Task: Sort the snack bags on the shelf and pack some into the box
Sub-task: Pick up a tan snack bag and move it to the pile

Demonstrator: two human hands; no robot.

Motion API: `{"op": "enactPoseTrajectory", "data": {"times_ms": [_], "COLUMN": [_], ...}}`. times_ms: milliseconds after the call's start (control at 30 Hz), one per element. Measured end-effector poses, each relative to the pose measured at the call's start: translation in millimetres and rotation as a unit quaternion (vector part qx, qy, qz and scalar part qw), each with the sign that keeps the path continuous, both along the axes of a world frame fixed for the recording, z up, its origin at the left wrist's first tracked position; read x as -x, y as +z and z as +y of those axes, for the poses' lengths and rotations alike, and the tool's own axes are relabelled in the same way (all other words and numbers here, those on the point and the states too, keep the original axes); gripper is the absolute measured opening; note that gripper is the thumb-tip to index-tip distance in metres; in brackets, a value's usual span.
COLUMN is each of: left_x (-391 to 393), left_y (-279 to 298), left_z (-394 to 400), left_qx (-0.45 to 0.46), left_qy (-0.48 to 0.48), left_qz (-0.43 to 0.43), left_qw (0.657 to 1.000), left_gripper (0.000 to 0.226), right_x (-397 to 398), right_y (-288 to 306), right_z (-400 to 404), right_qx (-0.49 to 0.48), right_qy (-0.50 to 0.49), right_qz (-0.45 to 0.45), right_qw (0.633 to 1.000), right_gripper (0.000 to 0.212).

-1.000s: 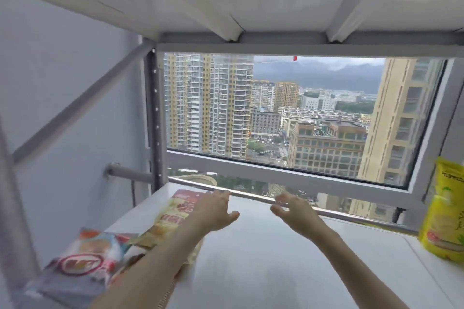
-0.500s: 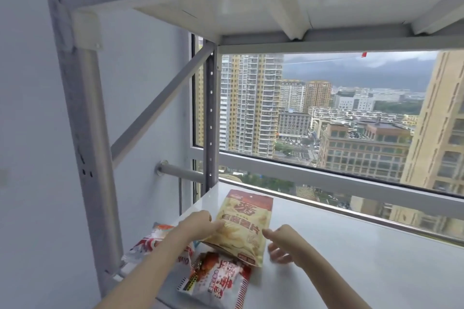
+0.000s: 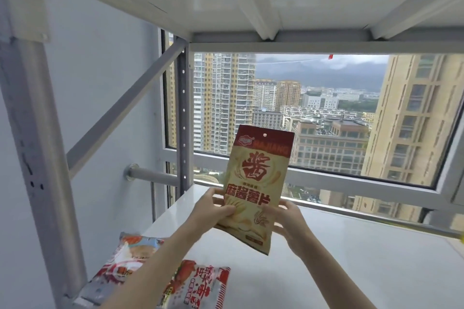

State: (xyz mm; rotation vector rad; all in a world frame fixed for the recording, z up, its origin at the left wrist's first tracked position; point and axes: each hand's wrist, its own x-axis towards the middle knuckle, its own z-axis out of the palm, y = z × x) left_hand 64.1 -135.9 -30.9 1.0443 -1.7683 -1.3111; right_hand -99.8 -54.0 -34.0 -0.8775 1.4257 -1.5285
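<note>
Chip bag [image 3: 258,183], cream with a dark red top, stands upright above the white shelf [image 3: 351,258], lifted clear of it and pinched between my hands. My left hand [image 3: 213,208] grips its lower left edge and my right hand [image 3: 288,218] clasps its lower right side. Two more snack bags [image 3: 198,286] lie flat at the shelf's near left corner, under my left forearm.

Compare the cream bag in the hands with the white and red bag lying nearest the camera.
The cream bag is held upright off the shelf by both hands; the white and red bag lies flat on it, untouched. The cream bag is in full view; the white and red bag is partly hidden by the left forearm. Both carry red lettering.
</note>
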Motion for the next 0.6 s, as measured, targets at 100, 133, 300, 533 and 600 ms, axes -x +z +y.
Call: {"op": "enactPoseTrajectory", "data": {"times_ms": [100,133,300,533,600], "left_x": [14,20,53,90,91], "left_y": [7,8,13,24,26], "left_z": [10,14,46,75,70], "left_qx": [0.03,0.074,0.23,0.208,0.175], "left_qy": [-0.003,0.022,0.044,0.037,0.062], "left_qz": [-0.005,-0.035,-0.098,-0.189,-0.143], "left_qw": [1.0,0.996,0.967,0.959,0.972], "left_gripper": [0.049,0.052,0.049,0.049,0.038], "right_x": [11,14,10,-1,1], "right_y": [10,11,22,47,49], "right_z": [11,13,19,26,31], "right_qx": [0.029,0.033,0.036,0.055,0.067], "right_qy": [-0.018,-0.04,-0.185,-0.203,-0.161], "right_qz": [0.039,0.058,0.166,0.282,0.317], "right_qw": [0.999,0.997,0.968,0.936,0.932], "right_gripper": [0.029,0.027,0.027,0.023,0.025]}}
